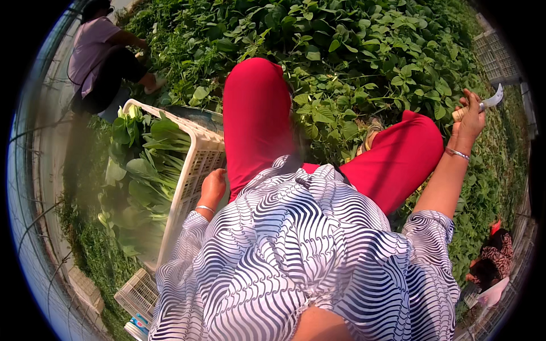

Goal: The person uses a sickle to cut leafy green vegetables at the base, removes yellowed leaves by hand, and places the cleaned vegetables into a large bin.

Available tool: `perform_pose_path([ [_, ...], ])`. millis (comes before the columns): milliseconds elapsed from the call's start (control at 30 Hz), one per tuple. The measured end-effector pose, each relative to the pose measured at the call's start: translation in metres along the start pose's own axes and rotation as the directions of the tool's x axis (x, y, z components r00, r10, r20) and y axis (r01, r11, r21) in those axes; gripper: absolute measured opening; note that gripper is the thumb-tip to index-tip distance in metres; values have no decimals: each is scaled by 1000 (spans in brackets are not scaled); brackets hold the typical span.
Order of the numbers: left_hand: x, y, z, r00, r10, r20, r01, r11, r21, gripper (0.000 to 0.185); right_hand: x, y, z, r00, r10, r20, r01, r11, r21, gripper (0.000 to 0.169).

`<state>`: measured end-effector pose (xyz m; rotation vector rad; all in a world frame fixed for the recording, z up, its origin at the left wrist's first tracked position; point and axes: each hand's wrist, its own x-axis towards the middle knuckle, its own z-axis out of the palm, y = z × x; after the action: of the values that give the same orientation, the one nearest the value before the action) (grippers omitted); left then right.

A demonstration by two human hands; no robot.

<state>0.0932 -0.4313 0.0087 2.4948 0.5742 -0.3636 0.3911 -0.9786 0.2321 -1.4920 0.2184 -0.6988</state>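
Note:
On the right, my right hand [469,121] is closed around the wooden handle of a small hooked sickle knife [494,99]. Its curved metal blade points up and outward, above the low greens. My left hand [213,187] hangs low beside my left thigh, close to the outer wall of a cream plastic crate [199,164]. Its fingers are partly hidden, so I cannot tell whether it touches the crate or holds anything. Leafy green vegetables [155,174] with pale stalks fill the crate, which leans to my left. In front of my knees grows a dense bed of leafy plants [332,81].
A person [100,59] crouches among the plants at upper left. Another person [495,260] is low at the right rim. A second plastic crate [138,294] stands behind my left side, and a stack of crates [495,55] is at upper right. Netting [34,170] borders the left.

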Motion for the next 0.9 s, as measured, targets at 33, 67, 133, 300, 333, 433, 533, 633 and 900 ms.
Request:
perform_pose_path([
  [33,0,-5,8,996,5,89,1,998,-67,22,-16,-2,-25,997,-27,-66,23,998,-62,14],
  [67,-2,-10,18,986,-6,165,29,990,-136,23,-37,1,-47,989,9,-146,-26,993,-117,13],
  [133,3,-68,47,973,-4,229,94,918,-384,24,-75,41,-113,936,209,-284,-233,971,-53,16],
  [300,20,-37,48,935,89,343,8,962,-272,30,-221,120,-234,651,695,-307,-734,473,-487,21],
  [333,19,-35,50,934,100,343,4,957,-290,30,-237,122,-224,627,736,-255,-722,427,-544,20],
  [433,13,-35,50,938,142,317,-38,949,-313,30,-249,137,-177,599,797,-80,-634,410,-656,20],
  [533,2,-32,38,969,186,165,-126,939,-319,29,-245,146,-145,571,820,35,-563,422,-711,20],
  [633,-14,-1,-23,935,319,-156,-350,905,-243,26,-241,152,-134,564,823,75,-539,435,-722,20],
  [900,7,-22,-114,763,318,-563,-167,938,304,35,-234,172,-101,519,840,159,-499,448,-742,19],
])
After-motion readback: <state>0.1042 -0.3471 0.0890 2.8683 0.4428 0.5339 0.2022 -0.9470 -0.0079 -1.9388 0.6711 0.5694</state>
